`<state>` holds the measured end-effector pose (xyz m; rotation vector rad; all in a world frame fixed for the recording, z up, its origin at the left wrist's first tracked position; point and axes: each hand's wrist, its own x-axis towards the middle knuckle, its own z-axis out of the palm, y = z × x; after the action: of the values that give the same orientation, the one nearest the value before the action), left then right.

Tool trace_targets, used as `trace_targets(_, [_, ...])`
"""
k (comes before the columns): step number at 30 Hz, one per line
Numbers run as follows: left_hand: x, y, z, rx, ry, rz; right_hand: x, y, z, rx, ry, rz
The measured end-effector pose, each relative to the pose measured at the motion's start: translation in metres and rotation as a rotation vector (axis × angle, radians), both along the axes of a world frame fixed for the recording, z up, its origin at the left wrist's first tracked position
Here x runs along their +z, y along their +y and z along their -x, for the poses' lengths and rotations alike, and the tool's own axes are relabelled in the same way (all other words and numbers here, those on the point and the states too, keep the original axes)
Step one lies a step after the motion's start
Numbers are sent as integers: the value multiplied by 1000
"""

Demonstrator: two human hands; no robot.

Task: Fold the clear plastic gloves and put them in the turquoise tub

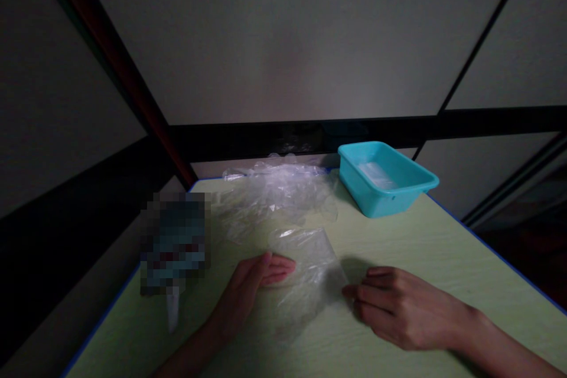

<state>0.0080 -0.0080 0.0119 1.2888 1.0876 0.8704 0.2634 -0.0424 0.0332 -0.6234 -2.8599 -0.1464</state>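
Observation:
A clear plastic bag (310,271) lies on the table between my hands. My left hand (257,277) rests at its left side with the fingers stretched out, touching the film. At the bag's right edge, my right hand (394,307) has its fingers curled, with thumb and fingertips pinching the film. Behind the bag spreads a loose pile of crumpled clear plastic bags (283,189).
A turquoise basin (376,201) stands at the back right of the table (443,248), with something flat and pale (376,175) inside. At the left is a blurred-out object with a white handle (172,307). A pale wall rises behind.

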Motion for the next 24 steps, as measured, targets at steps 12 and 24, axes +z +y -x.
trace_targets(12, [-3,0,1,-21,-3,-4,-7,9,-2,-12,1,-9])
trace_targets(24, [-5,2,1,-29,-18,-7,-19,26,0,-63,92,78])
